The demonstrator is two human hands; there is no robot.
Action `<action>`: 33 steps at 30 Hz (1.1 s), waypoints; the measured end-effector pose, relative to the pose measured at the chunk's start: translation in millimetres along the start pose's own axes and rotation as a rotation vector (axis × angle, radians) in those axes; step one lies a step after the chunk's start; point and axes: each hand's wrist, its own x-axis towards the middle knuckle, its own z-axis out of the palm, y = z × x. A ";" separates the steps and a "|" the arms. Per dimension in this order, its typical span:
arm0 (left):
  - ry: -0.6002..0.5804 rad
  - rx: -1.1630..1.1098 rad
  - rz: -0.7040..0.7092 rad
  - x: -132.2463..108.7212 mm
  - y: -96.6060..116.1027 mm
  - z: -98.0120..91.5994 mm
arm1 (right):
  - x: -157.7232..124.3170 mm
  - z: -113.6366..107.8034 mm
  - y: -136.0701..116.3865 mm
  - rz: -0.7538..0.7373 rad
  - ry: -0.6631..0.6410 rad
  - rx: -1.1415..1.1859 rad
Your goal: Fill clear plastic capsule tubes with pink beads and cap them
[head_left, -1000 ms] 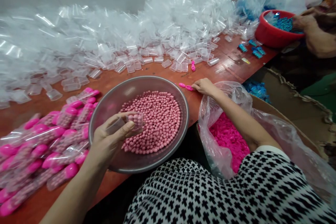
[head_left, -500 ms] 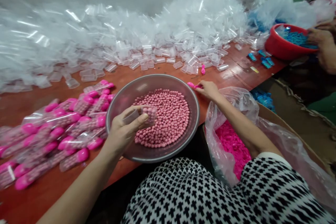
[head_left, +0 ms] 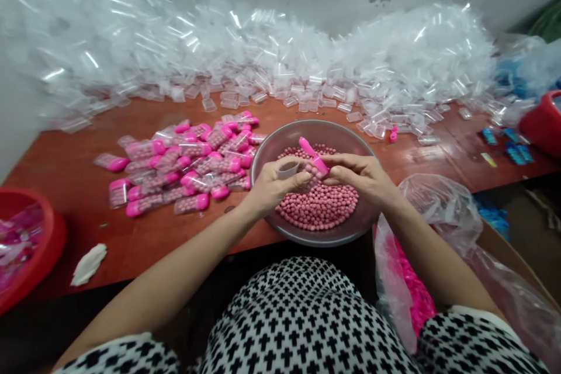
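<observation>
A small clear plastic container [head_left: 287,172] partly filled with pink beads is pinched in my left hand [head_left: 272,187], above the bowl. My right hand [head_left: 363,180] grips a bright pink plastic cap [head_left: 312,152] with a long tab, held against the bead-filled end of the container. Whether the cap is seated cannot be told, as fingers cover part of it. Below both hands sits a grey metal bowl [head_left: 280,141] with many loose pink beads [head_left: 322,210]. Left of it lies a heap of bead-filled containers with pink caps [head_left: 193,158].
Clear containers [head_left: 302,64] are piled along the wall. A plastic bag [head_left: 432,198] holding pink pieces [head_left: 416,286] stands at right. Red basins [head_left: 55,234] flank the table, blue pieces [head_left: 519,152] lying near the right one. A white scrap [head_left: 89,265] lies front left.
My right hand has come from the bowl's right edge to my left hand, bringing the pink cap to the container. The view has turned left, showing the left basin.
</observation>
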 end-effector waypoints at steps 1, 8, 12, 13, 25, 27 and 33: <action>-0.022 0.025 0.014 -1.7 -0.2 -2.7 | 1.6 -2.1 0.9 0.077 -0.026 0.102; -0.059 0.230 0.218 0.7 -13.8 -12.5 | 7.0 -1.9 -3.1 -0.002 0.189 0.031; -0.019 0.260 0.275 0.3 -19.6 -13.7 | 1.5 8.3 -8.6 -0.183 0.148 -0.263; 0.000 0.260 0.283 -1.0 -20.1 -13.6 | 0.2 10.4 -10.0 -0.212 0.127 -0.326; -0.020 0.583 0.545 -13.2 -13.5 -11.4 | -15.7 15.4 -21.1 -0.434 0.041 -0.683; -0.037 0.633 0.599 -13.1 -14.7 -11.7 | -19.1 15.6 -19.4 -0.440 0.044 -0.696; -0.149 0.756 0.612 -14.4 -16.4 -12.0 | -25.3 12.3 -12.3 -0.406 0.025 -0.671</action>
